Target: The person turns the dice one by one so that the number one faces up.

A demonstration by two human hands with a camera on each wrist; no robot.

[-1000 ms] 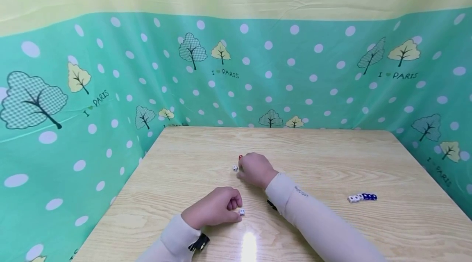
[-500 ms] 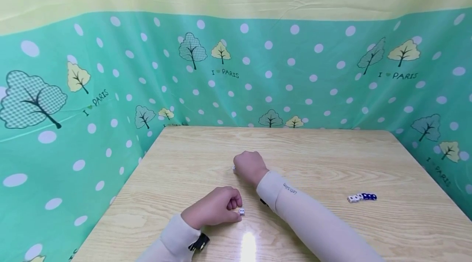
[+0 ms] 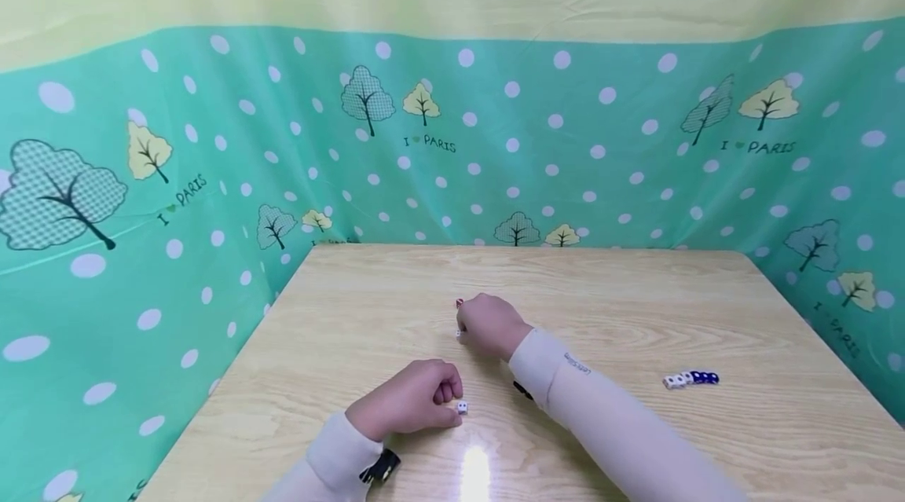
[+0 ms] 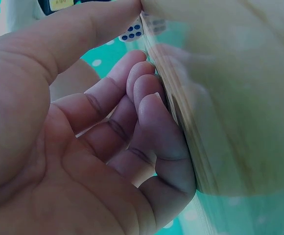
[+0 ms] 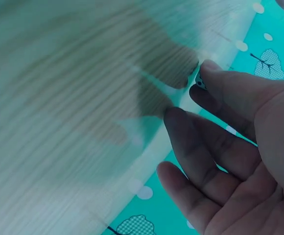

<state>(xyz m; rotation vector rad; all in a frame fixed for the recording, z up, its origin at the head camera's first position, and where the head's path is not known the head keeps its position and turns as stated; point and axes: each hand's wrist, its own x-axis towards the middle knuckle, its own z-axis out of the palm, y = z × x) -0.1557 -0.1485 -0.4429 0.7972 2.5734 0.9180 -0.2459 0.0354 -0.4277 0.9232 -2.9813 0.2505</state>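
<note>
In the head view my right hand (image 3: 493, 324) reaches to the middle of the table, and its thumb and a finger pinch a white die (image 3: 458, 334). The right wrist view shows this die (image 5: 199, 81) between those fingertips, mostly covered. Just beyond the hand lies a red die (image 3: 459, 303), partly hidden by it. Nearer to me, my left hand (image 3: 413, 398) rests on the table with loosely curled fingers, holding nothing. Another white die (image 3: 463, 408) sits by its thumb; part of this die (image 4: 131, 33) shows past the thumb in the left wrist view.
Toward the right of the wooden table (image 3: 566, 282) is a short row of dice, white ones (image 3: 675, 381) followed by blue ones (image 3: 705, 378). A green and yellow patterned cloth (image 3: 601, 93) hangs around the table's back and sides.
My right hand went left over the white die, then came back right and a little nearer with that die in its fingers. The red die shows again. My left hand has stayed still.
</note>
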